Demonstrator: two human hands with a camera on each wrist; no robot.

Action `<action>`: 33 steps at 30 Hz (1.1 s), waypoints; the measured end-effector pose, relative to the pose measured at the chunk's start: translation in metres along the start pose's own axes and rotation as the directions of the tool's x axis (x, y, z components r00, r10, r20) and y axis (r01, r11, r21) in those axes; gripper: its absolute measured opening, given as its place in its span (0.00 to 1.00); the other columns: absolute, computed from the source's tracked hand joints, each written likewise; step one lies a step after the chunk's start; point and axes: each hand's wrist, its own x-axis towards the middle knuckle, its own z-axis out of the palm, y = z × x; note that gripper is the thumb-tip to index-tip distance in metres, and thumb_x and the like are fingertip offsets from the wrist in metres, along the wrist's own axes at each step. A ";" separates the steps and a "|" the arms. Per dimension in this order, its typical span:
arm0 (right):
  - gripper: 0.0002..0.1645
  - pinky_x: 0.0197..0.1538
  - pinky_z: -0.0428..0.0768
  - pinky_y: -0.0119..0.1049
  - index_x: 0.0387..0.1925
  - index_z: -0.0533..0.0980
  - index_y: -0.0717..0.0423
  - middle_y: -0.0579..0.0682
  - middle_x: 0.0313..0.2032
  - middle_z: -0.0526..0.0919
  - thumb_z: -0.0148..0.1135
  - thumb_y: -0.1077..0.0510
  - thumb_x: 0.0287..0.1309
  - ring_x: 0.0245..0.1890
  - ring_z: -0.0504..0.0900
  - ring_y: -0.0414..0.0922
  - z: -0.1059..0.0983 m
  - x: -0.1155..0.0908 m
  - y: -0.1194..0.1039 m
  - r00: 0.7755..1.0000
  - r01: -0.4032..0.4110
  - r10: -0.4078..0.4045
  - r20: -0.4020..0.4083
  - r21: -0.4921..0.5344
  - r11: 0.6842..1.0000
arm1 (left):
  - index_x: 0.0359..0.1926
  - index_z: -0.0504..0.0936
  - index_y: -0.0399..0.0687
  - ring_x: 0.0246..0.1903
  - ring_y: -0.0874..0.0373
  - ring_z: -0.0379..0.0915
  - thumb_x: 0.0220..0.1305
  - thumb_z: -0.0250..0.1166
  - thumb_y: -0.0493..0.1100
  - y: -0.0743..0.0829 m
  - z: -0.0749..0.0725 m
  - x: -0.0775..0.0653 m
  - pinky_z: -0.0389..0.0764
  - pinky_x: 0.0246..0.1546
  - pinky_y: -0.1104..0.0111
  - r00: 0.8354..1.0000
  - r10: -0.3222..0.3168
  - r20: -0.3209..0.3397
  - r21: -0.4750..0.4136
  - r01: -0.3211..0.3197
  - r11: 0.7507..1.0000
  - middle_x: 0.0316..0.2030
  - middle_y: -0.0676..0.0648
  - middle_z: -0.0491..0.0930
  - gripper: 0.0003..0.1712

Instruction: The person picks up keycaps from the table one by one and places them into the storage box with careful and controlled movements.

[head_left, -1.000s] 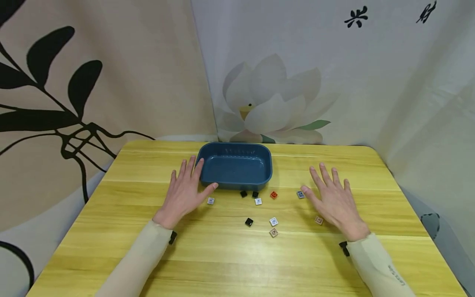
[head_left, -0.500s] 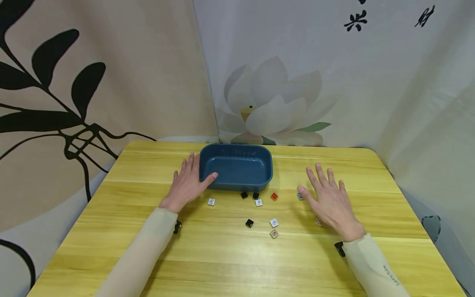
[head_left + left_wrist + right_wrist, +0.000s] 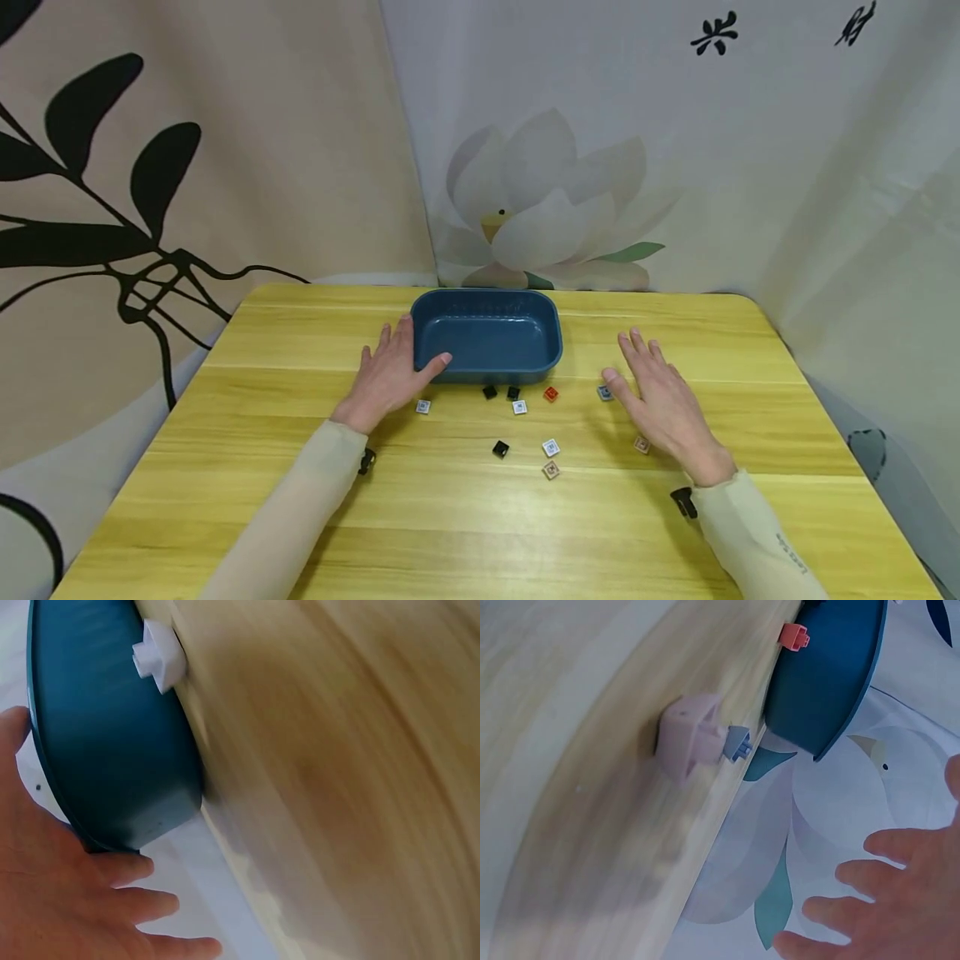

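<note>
A dark blue rectangular tray (image 3: 491, 337) stands at the back middle of the table. My left hand (image 3: 386, 375) touches its left end, fingers straight along the side and thumb at the front left corner. In the left wrist view a white keycap (image 3: 160, 656) lies stem up in front of the tray. Over the table's right side my right hand (image 3: 663, 408) is spread with nothing in it. Nearest to it are a blue-grey keycap (image 3: 604, 392) by the thumb and a pink keycap (image 3: 642, 445) beside the palm, both stem up in the right wrist view.
Just in front of the tray lie two black keycaps (image 3: 513, 392), a white keycap (image 3: 519, 407) and a red keycap (image 3: 551, 393). Closer in are a black keycap (image 3: 500, 449), a white one and a beige keycap (image 3: 551, 470). A printed curtain (image 3: 585, 200) hangs behind the table.
The tray has slid a little to the right with my left hand against its end. My right hand has shifted slightly left, its fingers closer together. The keycaps lie as before.
</note>
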 end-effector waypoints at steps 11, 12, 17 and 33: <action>0.45 0.72 0.53 0.71 0.82 0.49 0.58 0.60 0.81 0.46 0.41 0.34 0.80 0.79 0.46 0.68 0.000 -0.007 0.005 1.000 0.007 -0.007 0.025 -0.010 1.000 | 0.83 0.39 0.37 0.80 0.34 0.35 0.68 0.48 0.80 0.017 0.007 -0.003 0.43 0.70 0.28 1.000 0.013 0.016 0.032 -0.013 0.999 0.82 0.38 0.41 0.65; 0.46 0.71 0.54 0.71 0.82 0.50 0.59 0.62 0.81 0.47 0.41 0.34 0.80 0.78 0.47 0.69 0.000 -0.009 0.007 1.000 0.010 -0.010 0.029 -0.024 1.000 | 0.83 0.39 0.37 0.80 0.33 0.35 0.68 0.48 0.80 0.018 0.008 -0.003 0.44 0.70 0.28 1.000 0.014 0.015 0.037 -0.015 0.999 0.82 0.37 0.40 0.65; 0.46 0.68 0.61 0.71 0.81 0.53 0.62 0.66 0.79 0.53 0.43 0.34 0.79 0.75 0.54 0.73 -0.002 -0.021 0.011 0.998 0.037 -0.031 0.062 -0.107 0.994 | 0.83 0.37 0.38 0.80 0.34 0.32 0.67 0.45 0.82 0.019 0.007 -0.004 0.44 0.70 0.28 1.000 0.017 0.018 0.053 -0.018 0.998 0.83 0.38 0.35 0.66; 0.43 0.58 0.75 0.69 0.74 0.69 0.60 0.67 0.71 0.70 0.63 0.36 0.70 0.67 0.71 0.70 0.003 -0.057 0.017 0.988 0.131 -0.106 0.114 -0.242 0.961 | 0.83 0.37 0.39 0.80 0.36 0.31 0.65 0.43 0.84 0.017 0.007 -0.005 0.44 0.70 0.28 0.999 0.020 0.026 0.047 -0.022 0.999 0.83 0.40 0.33 0.67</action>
